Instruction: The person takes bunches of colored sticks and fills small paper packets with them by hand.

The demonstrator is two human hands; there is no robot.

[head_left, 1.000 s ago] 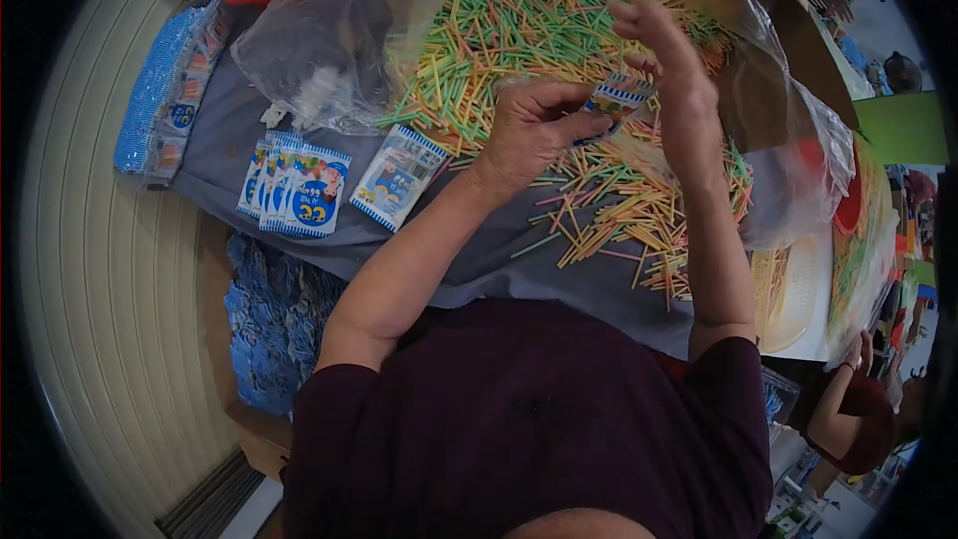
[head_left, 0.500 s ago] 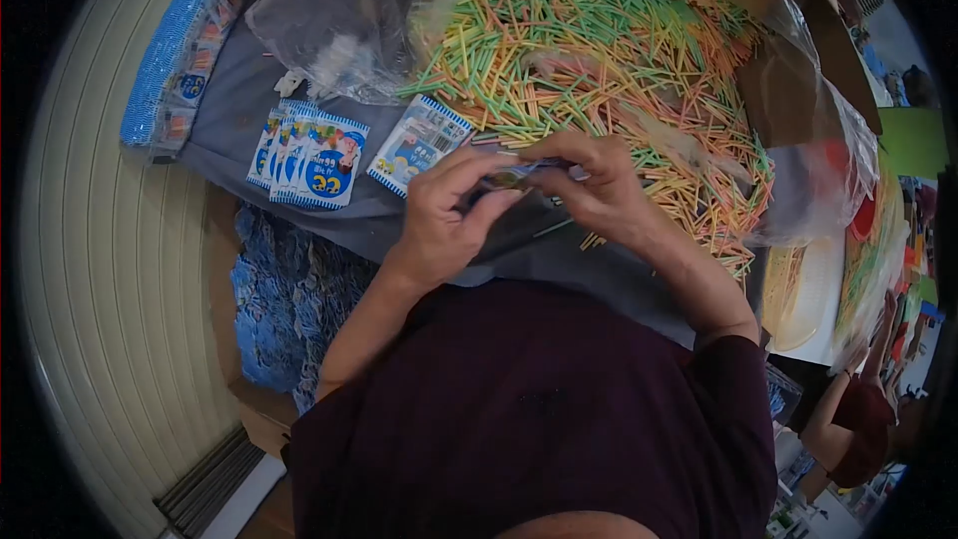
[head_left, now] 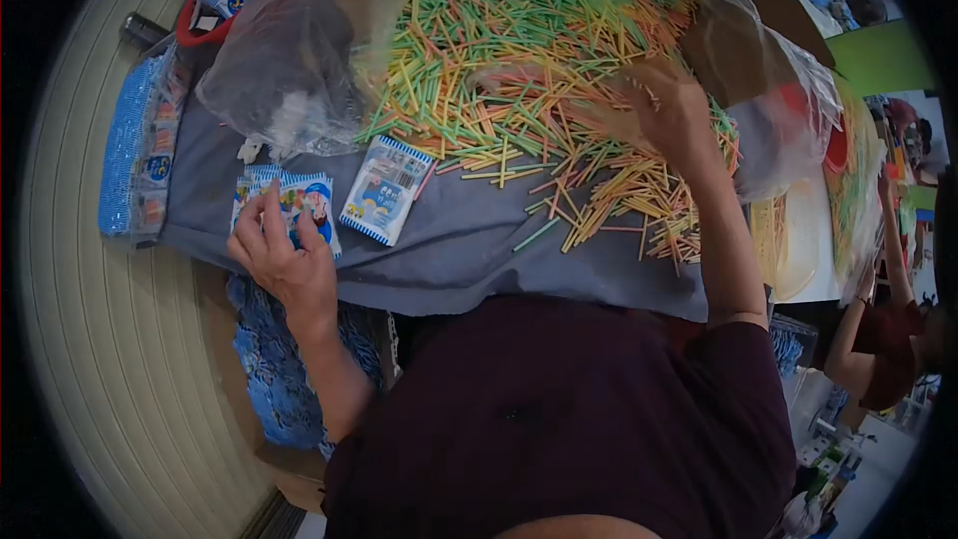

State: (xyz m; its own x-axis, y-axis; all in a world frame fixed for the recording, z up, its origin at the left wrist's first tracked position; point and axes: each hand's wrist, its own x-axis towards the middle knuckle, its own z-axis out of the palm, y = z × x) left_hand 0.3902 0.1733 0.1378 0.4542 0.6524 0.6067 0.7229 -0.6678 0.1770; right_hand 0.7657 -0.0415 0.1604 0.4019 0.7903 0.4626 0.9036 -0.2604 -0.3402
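Observation:
Colourful thin sticks [head_left: 519, 90] in green, yellow, orange and pink lie in a large loose heap. My right hand [head_left: 667, 112] is over the right part of this heap, its fingers blurred, so what it holds is not clear. My left hand [head_left: 289, 255] rests on a small pile of blue-and-white printed packets [head_left: 317, 202], with its fingers spread and partly covering them. Beside that pile, a single blue-and-white packet [head_left: 386, 190] with a barcode lies on the grey cloth [head_left: 449, 269].
A crumpled clear plastic bag [head_left: 289, 60] lies at the back left. Near the ribbed wall stands a clear bag of blue-striped packets [head_left: 135, 160], with a red-rimmed basket [head_left: 205, 35] behind. A cardboard box [head_left: 738, 50] is at the right; another person [head_left: 878, 329] works beyond.
My hands were together around a small packet and have separated. The left has moved left to the packet pile, the right up and right over the sticks. The view has shifted.

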